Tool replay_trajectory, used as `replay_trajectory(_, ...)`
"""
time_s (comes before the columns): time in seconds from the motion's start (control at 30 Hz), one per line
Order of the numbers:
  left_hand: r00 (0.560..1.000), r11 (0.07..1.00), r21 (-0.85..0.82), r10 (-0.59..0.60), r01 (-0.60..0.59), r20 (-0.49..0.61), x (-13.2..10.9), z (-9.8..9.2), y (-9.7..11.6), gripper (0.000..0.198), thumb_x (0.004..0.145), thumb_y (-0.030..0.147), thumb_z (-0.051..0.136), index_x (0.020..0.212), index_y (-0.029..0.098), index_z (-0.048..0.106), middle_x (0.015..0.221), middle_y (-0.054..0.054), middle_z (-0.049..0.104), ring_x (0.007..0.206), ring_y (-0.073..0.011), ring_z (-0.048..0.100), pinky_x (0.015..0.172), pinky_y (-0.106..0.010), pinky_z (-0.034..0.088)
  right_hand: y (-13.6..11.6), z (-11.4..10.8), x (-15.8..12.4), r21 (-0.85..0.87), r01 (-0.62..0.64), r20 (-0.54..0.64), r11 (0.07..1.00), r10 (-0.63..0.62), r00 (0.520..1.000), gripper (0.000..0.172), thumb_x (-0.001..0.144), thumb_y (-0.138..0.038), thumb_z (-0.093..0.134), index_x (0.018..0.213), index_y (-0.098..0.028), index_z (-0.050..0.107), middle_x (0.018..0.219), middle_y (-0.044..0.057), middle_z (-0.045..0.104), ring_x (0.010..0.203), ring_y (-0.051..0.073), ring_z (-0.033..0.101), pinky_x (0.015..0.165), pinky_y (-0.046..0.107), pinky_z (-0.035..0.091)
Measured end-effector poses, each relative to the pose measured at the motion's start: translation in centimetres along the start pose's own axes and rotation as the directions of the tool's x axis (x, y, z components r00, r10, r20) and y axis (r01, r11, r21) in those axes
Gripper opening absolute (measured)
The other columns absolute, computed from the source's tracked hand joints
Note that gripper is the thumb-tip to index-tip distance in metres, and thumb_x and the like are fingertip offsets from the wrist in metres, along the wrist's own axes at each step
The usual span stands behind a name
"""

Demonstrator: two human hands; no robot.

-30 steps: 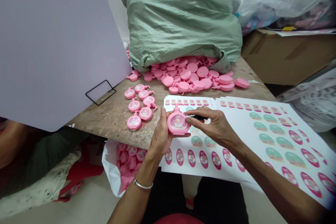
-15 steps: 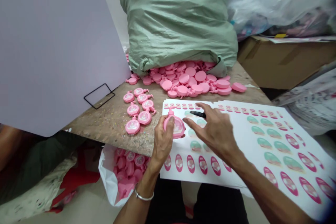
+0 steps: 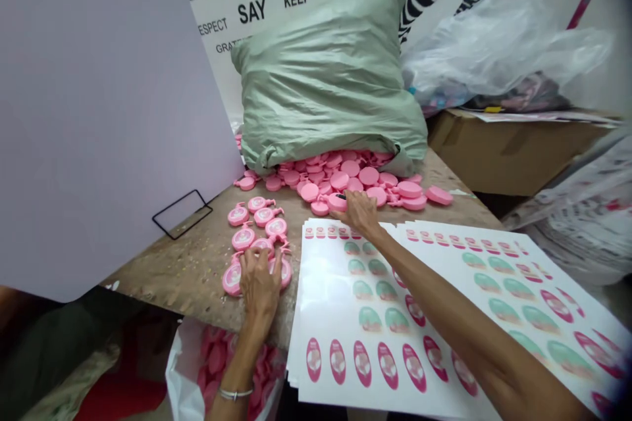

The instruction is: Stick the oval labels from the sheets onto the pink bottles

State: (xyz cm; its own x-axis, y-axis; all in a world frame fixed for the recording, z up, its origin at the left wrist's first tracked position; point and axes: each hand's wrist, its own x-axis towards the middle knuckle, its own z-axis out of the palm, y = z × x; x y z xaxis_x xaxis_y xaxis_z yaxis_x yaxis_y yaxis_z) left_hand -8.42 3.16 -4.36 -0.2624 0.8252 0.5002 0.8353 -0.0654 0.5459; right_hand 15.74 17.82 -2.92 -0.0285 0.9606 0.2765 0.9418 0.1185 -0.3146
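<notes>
My left hand (image 3: 260,289) lies spread over a cluster of labelled flat pink pump bottles (image 3: 243,238) on the wooden table, and its fingers rest on them. My right hand (image 3: 359,212) reaches across the label sheets to a loose heap of unlabelled pink bottles (image 3: 345,177). Its fingers touch one bottle (image 3: 338,202) at the heap's front edge, and a small black tool handle (image 3: 341,197) shows at the fingertips. The rest of that tool is hidden by the hand. Stacked white sheets of pink and green labels (image 3: 368,368) lie below my right forearm.
A pale green sack (image 3: 326,85) spills the heap at the table's back. A lilac board (image 3: 99,118) with a black wire stand (image 3: 182,214) stands at left. A white bag of pink bottles (image 3: 184,381) sits below the table edge. A cardboard box (image 3: 508,158) stands at right.
The pink bottle has left my left hand, which moved down-left onto the labelled group. My right hand moved forward to the heap. The view tilted up, showing more of the lettered wall.
</notes>
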Motion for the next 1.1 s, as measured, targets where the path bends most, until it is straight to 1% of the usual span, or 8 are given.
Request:
replay_trajectory(0.17,0.998,0.985,-0.157,0.069,-0.069,-0.005,0.2,-0.3,1.8,0.021,0.088,0.029,0.051,0.095,0.017,0.067,0.108,-0.014,0.059,0.101,-0.0268,0.056,0.088,-0.043,0.046,-0.4,-0.2,3.6,0.03,0.007,0.122,1.0,-0.01,0.993,0.051,0.071,-0.049,0.068,0.1,-0.008,0.063,0.101,0.023,0.065,0.105,0.036,0.051,0.092,0.05,0.03)
replay_trajectory(0.27,0.98,0.884,-0.441,-0.081,0.155,0.182,0.5,0.6,2.9,0.022,0.088,0.033,0.052,0.09,0.016,0.065,0.091,-0.008,0.064,0.086,-0.0202,0.061,0.075,-0.034,0.051,0.0,-1.2,2.0,0.091,0.001,0.192,0.996,-0.019,0.981,0.053,0.075,-0.056,0.061,0.102,-0.01,0.063,0.097,0.017,0.067,0.094,0.029,0.057,0.086,0.043,0.037)
replay_trajectory(0.37,0.853,0.512,-0.693,-0.181,0.507,0.49,0.6,2.0,4.8,0.027,0.08,0.037,0.064,0.097,0.016,0.065,0.102,-0.009,0.066,0.093,-0.0197,0.062,0.076,-0.031,0.053,-0.2,-2.4,-2.3,0.346,0.004,0.331,0.938,-0.126,0.935,0.053,0.084,-0.062,0.044,0.098,-0.014,0.064,0.088,0.007,0.066,0.077,0.018,0.058,0.073,0.031,0.043)
replay_trajectory(0.47,0.673,0.061,-0.672,0.006,0.738,0.739,0.0,3.1,7.1,0.031,0.077,0.036,0.069,0.099,0.015,0.066,0.109,-0.011,0.067,0.098,-0.0204,0.063,0.08,-0.03,0.054,-0.8,-3.6,-7.7,0.721,-0.176,0.49,0.67,-0.314,0.813,0.06,0.085,-0.066,0.038,0.086,-0.012,0.064,0.075,0.005,0.062,0.066,0.014,0.055,0.065,0.029,0.045)
replay_trajectory(0.57,0.575,-0.12,-0.569,0.024,0.814,0.818,-1.5,3.3,8.1,0.031,0.073,0.029,0.074,0.096,0.011,0.066,0.099,-0.013,0.07,0.089,-0.0211,0.068,0.078,-0.031,0.056,-0.6,-5.2,-13.1,0.677,-0.228,0.484,0.699,-0.19,0.854,0.059,0.082,-0.067,0.046,0.092,-0.012,0.065,0.081,0.007,0.064,0.072,0.018,0.058,0.069,0.033,0.048)
replay_trajectory(0.67,0.551,-0.145,-0.567,-0.141,0.811,0.823,-3.0,2.3,7.3,0.033,0.072,0.024,0.075,0.1,0.01,0.063,0.093,-0.013,0.072,0.081,-0.0229,0.07,0.071,-0.032,0.059,0.6,-6.3,-19.0,0.443,-0.008,0.313,0.897,-0.146,0.939,0.071,0.068,-0.058,0.069,0.124,-0.015,0.055,0.107,0.013,0.064,0.095,0.027,0.06,0.082,0.043,0.049)
replay_trajectory(0.83,0.609,-0.118,-0.658,-0.289,0.743,0.739,-3.6,-0.2,5.7,0.033,0.077,0.018,0.07,0.108,0.013,0.059,0.092,-0.012,0.072,0.078,-0.022,0.072,0.069,-0.033,0.061,1.7,-6.3,-27.5,0.128,0.344,0.284,0.93,-0.367,0.886,0.071,0.067,-0.021,0.071,0.133,-0.014,0.047,0.12,0.019,0.06,0.112,0.035,0.054,0.093,0.054,0.044)
replay_trajectory(1.1,0.65,-0.082,-0.698,-0.301,0.711,0.698,-2.1,-3.7,5.8,0.024,0.082,0.014,0.061,0.105,0.008,0.061,0.094,-0.015,0.072,0.072,-0.0211,0.071,0.063,-0.032,0.062,1.7,-9.9,-25.3,0.43,0.275,0.417,0.86,-0.459,0.784,0.018,0.082,-0.012,0.051,0.09,-0.022,0.064,0.083,0.003,0.066,0.077,0.016,0.061,0.068,0.026,0.047)
